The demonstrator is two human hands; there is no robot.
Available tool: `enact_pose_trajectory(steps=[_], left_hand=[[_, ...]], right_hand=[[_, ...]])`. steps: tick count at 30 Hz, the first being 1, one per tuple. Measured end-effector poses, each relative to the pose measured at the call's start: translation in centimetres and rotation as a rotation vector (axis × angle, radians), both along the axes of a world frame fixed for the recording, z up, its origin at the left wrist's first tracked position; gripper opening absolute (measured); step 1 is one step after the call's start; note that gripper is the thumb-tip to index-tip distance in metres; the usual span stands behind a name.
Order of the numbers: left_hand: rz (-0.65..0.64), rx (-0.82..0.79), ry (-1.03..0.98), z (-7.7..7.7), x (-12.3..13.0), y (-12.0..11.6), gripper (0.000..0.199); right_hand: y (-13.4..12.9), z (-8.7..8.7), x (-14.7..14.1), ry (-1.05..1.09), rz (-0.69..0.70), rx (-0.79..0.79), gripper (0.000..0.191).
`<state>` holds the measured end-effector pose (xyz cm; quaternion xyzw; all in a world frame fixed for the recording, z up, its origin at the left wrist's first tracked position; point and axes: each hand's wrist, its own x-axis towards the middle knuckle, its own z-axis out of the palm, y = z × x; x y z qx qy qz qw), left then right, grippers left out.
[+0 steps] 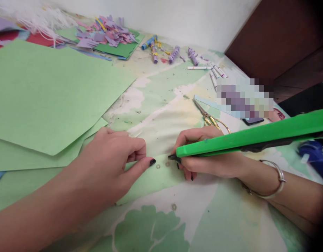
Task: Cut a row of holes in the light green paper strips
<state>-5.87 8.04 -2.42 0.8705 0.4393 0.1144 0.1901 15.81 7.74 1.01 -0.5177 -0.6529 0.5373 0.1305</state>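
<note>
My left hand (116, 154) rests on a light green paper sheet (143, 185), its fingers curled and its dark-nailed thumb pressed down near the edge. Just past that thumb sits a small translucent ring (158, 166), with another ring (167, 163) beside it on the sheet. In my right hand (211, 164) is a long bright green tool (245, 134) with a black tip, slanting up to the right edge. The tip hangs close to the second ring; whether it touches cannot be made out. A third ring (173, 207) lies nearer me on the patterned cloth.
Gold-handled scissors (206, 115) lie behind my right hand. Large green sheets (51, 94) cover the left side. Paper scraps (109, 33), curled paper rolls (174, 54) and several markers (199, 68) are farther back. A dark blue object (315, 157) is at the right.
</note>
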Motion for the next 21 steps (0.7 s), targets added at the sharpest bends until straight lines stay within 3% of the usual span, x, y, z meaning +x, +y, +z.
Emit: enact_pose_trajectory(steps=[5, 12, 17, 21], left_hand=[[0.03, 0.05, -0.016, -0.3, 0.1, -1.0, 0.032], [0.057, -0.02, 0.055, 0.4, 0.5, -2.9, 0.033], [0.04, -0.023, -0.013, 0.2, 0.7, -2.6, 0.027], [-0.003, 0.06, -0.047, -0.2, 1.0, -2.1, 0.028]], right_hand=[[-0.3, 0.4, 0.0, 0.005, -0.015, 0.07, 0.013], [-0.8, 0.2, -0.4, -0.078, 0.063, 0.147, 0.015], [-0.9, -1.1, 0.3, 0.023, 0.135, 0.306, 0.015], [-1.1, -1.3, 0.3, 0.017, 0.141, 0.305, 0.015]])
